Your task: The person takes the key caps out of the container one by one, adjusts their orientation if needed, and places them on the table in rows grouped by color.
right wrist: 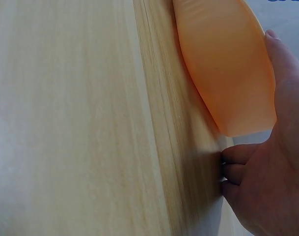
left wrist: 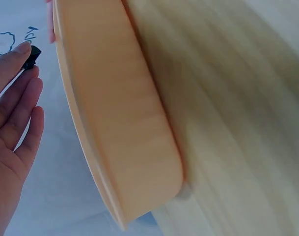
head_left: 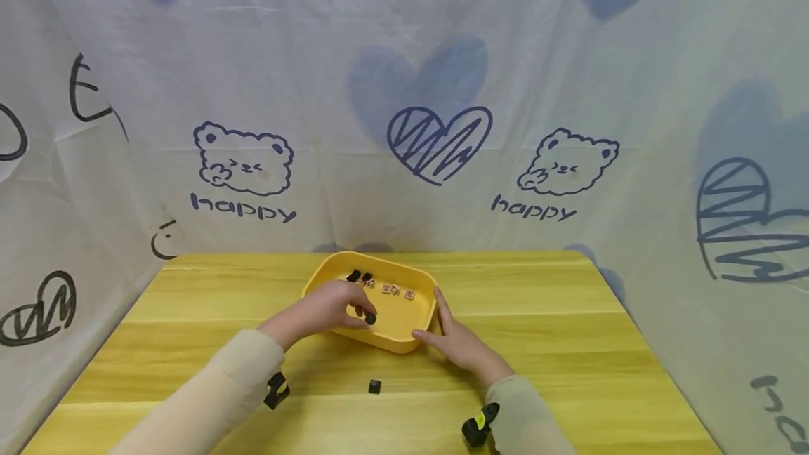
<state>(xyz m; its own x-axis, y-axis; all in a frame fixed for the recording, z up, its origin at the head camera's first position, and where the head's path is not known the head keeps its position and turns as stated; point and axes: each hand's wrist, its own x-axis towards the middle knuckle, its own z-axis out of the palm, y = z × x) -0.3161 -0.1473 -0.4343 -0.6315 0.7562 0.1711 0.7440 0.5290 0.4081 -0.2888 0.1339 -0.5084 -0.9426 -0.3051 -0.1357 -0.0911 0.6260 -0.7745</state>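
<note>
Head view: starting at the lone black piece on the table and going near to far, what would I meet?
Loose black piece → yellow tray's near rim → pinched black piece in the left hand → pale pieces → tray's far rim → curtain.

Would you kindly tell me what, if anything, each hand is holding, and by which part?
The left hand pinches a small black block by opposite sides; the right hand holds the yellow tray by its right end.
</note>
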